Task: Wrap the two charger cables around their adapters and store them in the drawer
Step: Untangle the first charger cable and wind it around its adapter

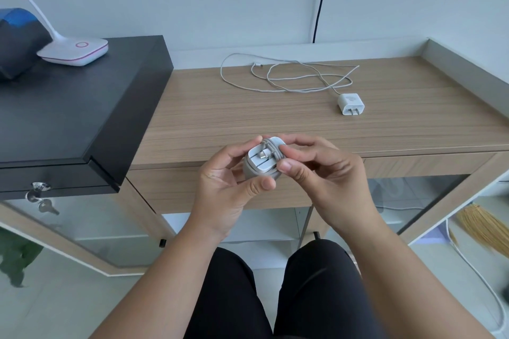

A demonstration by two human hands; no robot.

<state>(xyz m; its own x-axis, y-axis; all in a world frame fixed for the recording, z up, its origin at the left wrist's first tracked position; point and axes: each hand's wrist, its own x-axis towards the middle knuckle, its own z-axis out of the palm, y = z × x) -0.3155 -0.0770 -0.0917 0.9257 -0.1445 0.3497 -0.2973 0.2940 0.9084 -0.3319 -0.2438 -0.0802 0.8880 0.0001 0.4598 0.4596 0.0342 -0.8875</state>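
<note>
A white adapter with its grey cable wound around it (263, 159) is held in front of the table's front edge. My left hand (231, 181) grips it from the left and below. My right hand (316, 170) pinches the wound cable on its right side, the cable's plug lying between the prongs. A second white adapter (351, 103) lies on the wooden table (220, 118) at the back right, its cable (289, 76) spread in loose loops behind it. The drawer front (165, 187) under the tabletop is closed.
A black cabinet (68, 107) stands to the left with a white desk lamp base (73, 52) and a dark blue object on it; keys hang in its lock. A dark cord runs down the wall. A broom (484, 228) and a white cord lie at the lower right.
</note>
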